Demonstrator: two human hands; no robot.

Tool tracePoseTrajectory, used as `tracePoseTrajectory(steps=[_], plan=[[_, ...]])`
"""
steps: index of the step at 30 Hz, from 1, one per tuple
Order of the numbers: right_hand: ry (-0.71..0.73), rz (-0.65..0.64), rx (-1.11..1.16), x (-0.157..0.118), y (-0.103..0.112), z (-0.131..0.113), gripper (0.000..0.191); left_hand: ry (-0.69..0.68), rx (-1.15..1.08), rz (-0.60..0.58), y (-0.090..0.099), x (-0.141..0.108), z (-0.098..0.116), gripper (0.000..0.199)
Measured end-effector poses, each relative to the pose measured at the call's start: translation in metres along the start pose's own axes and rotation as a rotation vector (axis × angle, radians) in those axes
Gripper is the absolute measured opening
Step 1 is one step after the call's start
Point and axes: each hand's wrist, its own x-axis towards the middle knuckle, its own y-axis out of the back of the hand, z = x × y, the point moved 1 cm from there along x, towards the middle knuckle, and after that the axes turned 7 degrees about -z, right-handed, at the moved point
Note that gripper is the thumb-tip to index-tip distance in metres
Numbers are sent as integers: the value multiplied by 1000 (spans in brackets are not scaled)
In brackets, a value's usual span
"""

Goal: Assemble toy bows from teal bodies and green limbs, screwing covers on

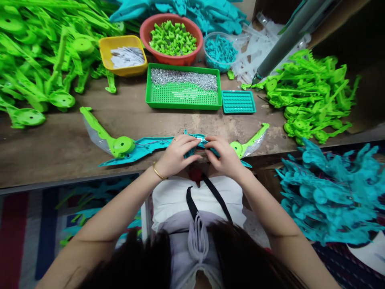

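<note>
A toy bow (153, 145) with a blue plastic body lies along the table's front edge. Green limbs, the left one (122, 147) and the right one (240, 149), are attached at its two ends, each with a clear piece along it. My left hand (180, 152) closes on the bow's middle from the left, fingers bent over it and thumb in front. From the other side my right hand (223, 154) grips the same middle part, its fingertips close to the left ones. Whatever small part lies under the fingertips is hidden.
Behind the bow stand a green tray (183, 106) of small metal screws and a small teal tray (239, 102). Farther back are a yellow bowl (123, 71), a red bowl (171, 58) and a clear tub (221, 66). Green parts (313, 96) and blue parts (331, 192) pile up at right.
</note>
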Motion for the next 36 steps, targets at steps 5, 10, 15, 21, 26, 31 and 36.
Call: tracePoseTrajectory(steps=[5,10,15,21,26,31,36], plan=[[-102,-165,168,25,18,5,15,74,39,95,-8,0,1,21],[-159,-193,281,52,21,16,17,153,90,196,-14,0,5,18],[-227,-231,377,71,16,24,12,186,209,211,-20,-4,12,22],[-173,-257,308,78,13,24,9,245,390,280,-24,-7,17,18],[-84,-327,92,75,11,25,29,273,383,223,-23,-5,19,21],[26,-383,-194,72,10,18,28,322,306,99,-18,1,24,23],[-18,-267,-318,64,0,14,28,324,384,72,-13,2,26,19]])
